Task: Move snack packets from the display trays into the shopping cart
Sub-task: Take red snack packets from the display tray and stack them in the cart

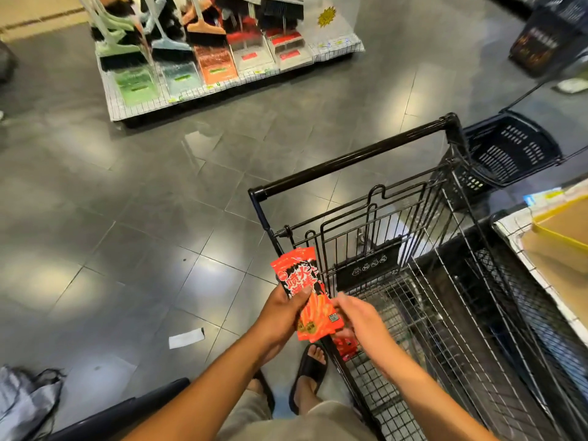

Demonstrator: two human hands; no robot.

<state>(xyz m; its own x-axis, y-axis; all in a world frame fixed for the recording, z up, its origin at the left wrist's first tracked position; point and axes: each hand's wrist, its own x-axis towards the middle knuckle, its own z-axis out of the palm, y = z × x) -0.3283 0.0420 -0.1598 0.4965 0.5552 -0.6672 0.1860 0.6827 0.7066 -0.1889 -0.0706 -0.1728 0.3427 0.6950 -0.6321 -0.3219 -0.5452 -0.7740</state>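
Left hand: the left hand (281,315) holds the snack packets (307,297) from their left side. The thumb lies across the printed front and the fingers (291,302) are curled behind.
Snack packets: red and orange, fanned out in the left hand. The upper one stands nearly upright and the lower one tilts down to the right. They are held in the air over the shopping cart's near left rim.
Right hand: the right hand (362,319) reaches in from the right, palm down and fingers loosely spread. Its fingertips meet the right edge of the lower packet. They are blurred, so I cannot tell whether they pinch it or only touch it.
Shopping cart: the black wire shopping cart (394,218) stands right of the person, its bar handle at the far end.
Red packet in cart: another red packet (345,350) shows just under the right hand, inside the cart's near left corner. I cannot tell whether it is lying there or being held.
Floor: dark glossy tiles (143,202), with a white paper slip (186,338) near the left forearm.
Beyond: a broom and dustpan display (203,65) stands on the far side of the floor. A dark plastic basket (506,151) sits past the cart handle.
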